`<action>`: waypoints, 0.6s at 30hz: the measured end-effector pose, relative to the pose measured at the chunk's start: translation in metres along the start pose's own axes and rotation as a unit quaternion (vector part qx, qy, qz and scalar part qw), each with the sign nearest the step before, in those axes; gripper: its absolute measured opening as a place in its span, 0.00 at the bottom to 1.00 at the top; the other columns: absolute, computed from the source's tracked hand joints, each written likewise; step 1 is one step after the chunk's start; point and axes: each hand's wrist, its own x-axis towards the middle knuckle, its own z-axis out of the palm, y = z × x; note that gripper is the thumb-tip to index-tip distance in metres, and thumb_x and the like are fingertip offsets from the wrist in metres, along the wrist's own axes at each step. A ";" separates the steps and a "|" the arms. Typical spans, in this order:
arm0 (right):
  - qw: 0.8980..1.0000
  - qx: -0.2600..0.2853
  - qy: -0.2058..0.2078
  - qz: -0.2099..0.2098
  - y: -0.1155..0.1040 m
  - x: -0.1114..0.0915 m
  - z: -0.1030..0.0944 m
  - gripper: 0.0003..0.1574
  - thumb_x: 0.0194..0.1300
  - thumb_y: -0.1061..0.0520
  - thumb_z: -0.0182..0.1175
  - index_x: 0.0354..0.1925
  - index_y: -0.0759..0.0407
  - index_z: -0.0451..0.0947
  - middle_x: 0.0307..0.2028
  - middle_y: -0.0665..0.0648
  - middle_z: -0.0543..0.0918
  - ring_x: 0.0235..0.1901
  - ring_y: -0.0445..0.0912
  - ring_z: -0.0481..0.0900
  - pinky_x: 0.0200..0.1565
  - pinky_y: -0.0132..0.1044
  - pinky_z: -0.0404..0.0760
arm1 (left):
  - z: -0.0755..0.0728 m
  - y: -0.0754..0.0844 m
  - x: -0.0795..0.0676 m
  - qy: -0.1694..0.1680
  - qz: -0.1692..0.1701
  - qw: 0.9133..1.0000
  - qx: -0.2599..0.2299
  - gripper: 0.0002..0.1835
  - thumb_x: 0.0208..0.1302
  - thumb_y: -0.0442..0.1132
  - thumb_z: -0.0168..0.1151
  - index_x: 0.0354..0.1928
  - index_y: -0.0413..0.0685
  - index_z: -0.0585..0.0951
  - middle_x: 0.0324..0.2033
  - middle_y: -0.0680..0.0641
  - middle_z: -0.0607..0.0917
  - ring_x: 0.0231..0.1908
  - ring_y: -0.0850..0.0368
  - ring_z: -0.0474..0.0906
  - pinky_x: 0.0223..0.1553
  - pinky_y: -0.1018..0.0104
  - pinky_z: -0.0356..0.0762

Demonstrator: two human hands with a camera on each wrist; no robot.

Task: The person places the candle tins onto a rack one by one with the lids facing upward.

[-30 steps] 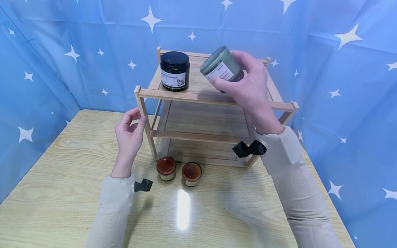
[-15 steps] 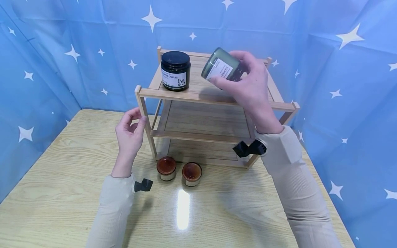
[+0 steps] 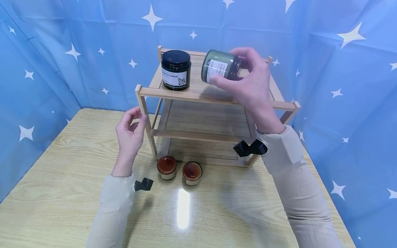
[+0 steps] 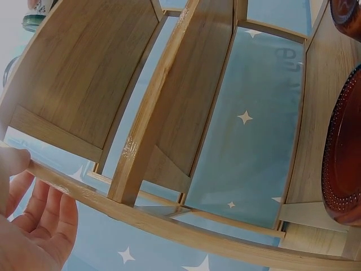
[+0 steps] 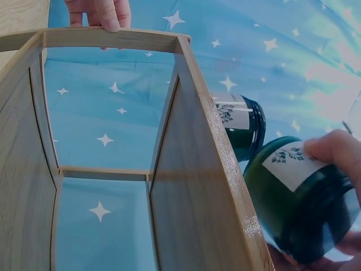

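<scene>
My right hand (image 3: 252, 84) grips a green glass candle jar (image 3: 218, 67) with a white label, tilted on its side above the right half of the shelf's top tier. Its base points left and its darker end lies toward the palm. In the right wrist view the thumb presses near the label of this candle jar (image 5: 287, 169). At the rack's left side, my left hand (image 3: 130, 129) pinches the front post of the wooden shelf (image 3: 192, 136), thumb in front and fingers behind. A dark candle jar (image 3: 176, 70) with a black lid stands upright on the top tier's left.
Two small amber glass jars (image 3: 166, 167) with reddish-brown tops stand on the wooden table (image 3: 62, 172) before the rack's lower front edge. Behind and on both sides hangs a blue star-printed curtain (image 3: 102, 34). The rack has lower tiers below the top one.
My right hand has turned the green candle jar, so its base has swung down from upper left to nearly level. The left hand stays on the post.
</scene>
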 end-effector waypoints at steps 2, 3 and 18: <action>1.000 -0.005 0.003 -0.003 -0.001 0.000 0.000 0.35 0.44 0.58 0.77 0.52 0.57 0.76 0.45 0.53 0.77 0.45 0.45 0.73 0.42 0.34 0.80 | 0.000 0.000 0.000 0.000 0.001 1.000 -0.002 0.12 0.62 0.22 0.57 0.46 0.20 0.76 0.32 0.55 0.79 0.37 0.63 0.77 0.35 0.77 0.78; 1.000 -0.009 0.005 -0.004 -0.001 0.000 0.001 0.37 0.44 0.58 0.77 0.53 0.57 0.75 0.44 0.53 0.77 0.45 0.45 0.73 0.42 0.34 0.79 | 0.000 0.000 0.001 -0.001 0.003 1.000 -0.002 0.12 0.62 0.22 0.57 0.46 0.20 0.76 0.32 0.54 0.80 0.37 0.62 0.77 0.35 0.77 0.78; 0.999 0.012 0.038 0.001 -0.003 0.004 0.005 0.38 0.41 0.62 0.78 0.53 0.60 0.75 0.46 0.54 0.80 0.45 0.44 0.74 0.48 0.33 0.75 | 0.000 0.001 0.000 0.004 -0.008 1.000 -0.006 0.11 0.62 0.23 0.58 0.46 0.22 0.77 0.32 0.53 0.80 0.37 0.61 0.77 0.36 0.76 0.78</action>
